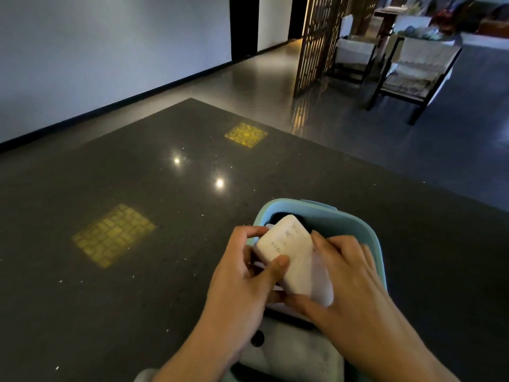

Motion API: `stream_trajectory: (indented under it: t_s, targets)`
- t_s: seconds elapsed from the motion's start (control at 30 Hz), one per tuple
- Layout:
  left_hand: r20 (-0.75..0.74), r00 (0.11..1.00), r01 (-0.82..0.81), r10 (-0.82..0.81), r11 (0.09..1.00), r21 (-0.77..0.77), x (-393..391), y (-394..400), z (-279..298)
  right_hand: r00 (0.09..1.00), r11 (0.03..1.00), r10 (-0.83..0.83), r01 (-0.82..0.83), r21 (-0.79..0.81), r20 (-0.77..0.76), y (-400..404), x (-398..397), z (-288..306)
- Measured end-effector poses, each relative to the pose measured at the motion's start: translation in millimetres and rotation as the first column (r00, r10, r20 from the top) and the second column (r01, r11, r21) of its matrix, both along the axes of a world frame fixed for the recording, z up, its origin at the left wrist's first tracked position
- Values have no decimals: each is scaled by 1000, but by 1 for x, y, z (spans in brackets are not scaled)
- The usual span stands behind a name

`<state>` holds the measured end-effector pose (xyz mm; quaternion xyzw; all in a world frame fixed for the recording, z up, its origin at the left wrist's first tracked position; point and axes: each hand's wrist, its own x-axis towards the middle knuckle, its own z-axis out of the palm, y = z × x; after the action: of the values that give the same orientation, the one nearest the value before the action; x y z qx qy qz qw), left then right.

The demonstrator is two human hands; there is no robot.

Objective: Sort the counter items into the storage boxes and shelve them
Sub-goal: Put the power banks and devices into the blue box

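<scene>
Putting the white pack into the blue box

The white pack [286,255] sits low and right of the middle of the frame, tipped up over the open blue box [358,230]. The left hand [242,274] pinches its near end with thumb on top and fingers curled behind. The right hand [349,274] lies on its right side, thumb hooked under the low corner. I think it should go in flat, beside the dark thing already inside, slow and with both hands, so it does not flop out. The box stands on the dark shiny counter [137,188]. A pale grey box [297,354] waits at the bottom edge.
</scene>
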<state>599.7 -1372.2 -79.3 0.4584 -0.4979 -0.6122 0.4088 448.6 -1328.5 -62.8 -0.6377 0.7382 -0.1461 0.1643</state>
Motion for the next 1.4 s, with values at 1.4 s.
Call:
stream_trajectory:
  t_s: [1.4]
  targets:
    - [463, 886, 41, -22, 999, -31, 39, 5, -63, 931, 923, 354, -363, 128, 90, 38, 9, -60]
